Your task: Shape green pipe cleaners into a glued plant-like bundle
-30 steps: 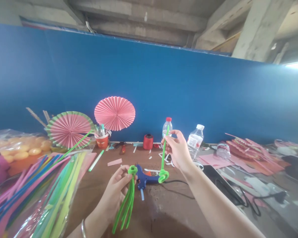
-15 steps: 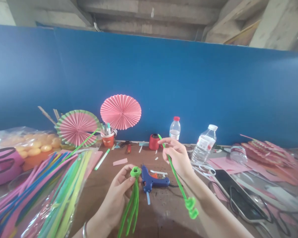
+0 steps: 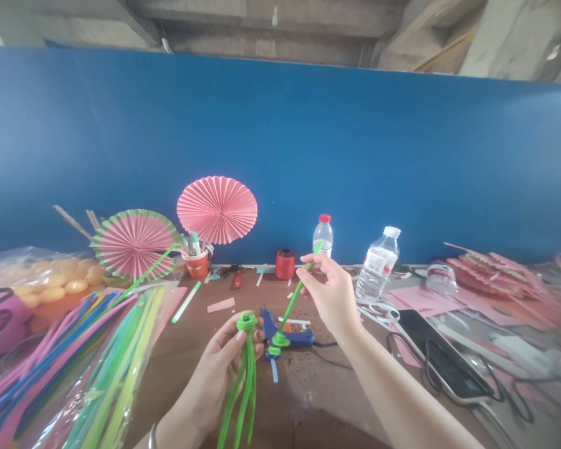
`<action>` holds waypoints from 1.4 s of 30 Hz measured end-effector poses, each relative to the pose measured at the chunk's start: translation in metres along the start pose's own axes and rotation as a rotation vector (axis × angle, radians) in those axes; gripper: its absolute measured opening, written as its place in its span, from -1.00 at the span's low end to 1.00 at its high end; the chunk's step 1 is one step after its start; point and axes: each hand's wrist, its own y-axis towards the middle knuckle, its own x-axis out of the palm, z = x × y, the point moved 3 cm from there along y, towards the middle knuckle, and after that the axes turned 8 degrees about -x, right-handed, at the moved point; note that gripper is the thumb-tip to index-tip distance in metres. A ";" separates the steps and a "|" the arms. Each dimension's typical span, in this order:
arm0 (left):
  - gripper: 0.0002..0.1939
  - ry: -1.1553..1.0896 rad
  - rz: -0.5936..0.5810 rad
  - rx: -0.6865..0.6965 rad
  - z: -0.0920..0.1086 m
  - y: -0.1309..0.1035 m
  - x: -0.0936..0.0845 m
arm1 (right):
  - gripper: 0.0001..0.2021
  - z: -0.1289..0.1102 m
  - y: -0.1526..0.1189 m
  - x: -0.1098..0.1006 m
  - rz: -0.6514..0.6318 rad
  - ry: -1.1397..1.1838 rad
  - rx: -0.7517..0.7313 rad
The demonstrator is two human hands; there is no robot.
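My left hand [image 3: 219,362] pinches a green pipe-cleaner bundle [image 3: 247,374], its coiled ring on top and several strands hanging down. Between the fingertips of my right hand [image 3: 330,290] is a green stem [image 3: 295,299], held near its upper end. The stem slants down to the left and ends in a curled green coil [image 3: 277,343]. That coil appears in front of the blue glue gun [image 3: 299,338], which lies on the brown table [image 3: 318,399]; whether they touch I cannot tell.
Pipe cleaners [image 3: 107,362] in clear plastic lie at left. Behind are pink paper fans [image 3: 217,210], a cup of pens [image 3: 197,265], a red spool [image 3: 285,265] and bottles [image 3: 378,265]. At right are a phone [image 3: 442,355], cables and pink paper.
The coiled end of the right-hand stem has swung left, from beside my right forearm to over the glue gun. The view has shifted slightly. Both hands keep their holds.
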 end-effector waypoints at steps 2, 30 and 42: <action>-0.78 -0.021 -0.002 0.025 0.001 0.002 -0.001 | -0.85 0.000 -0.001 0.000 -0.015 0.034 -0.029; -0.80 0.685 0.155 0.822 0.026 -0.023 -0.004 | -0.94 -0.038 -0.039 0.023 -0.325 0.051 0.066; -0.68 1.829 0.288 0.360 0.043 0.000 -0.015 | -0.91 -0.026 -0.027 0.010 -0.116 0.333 0.126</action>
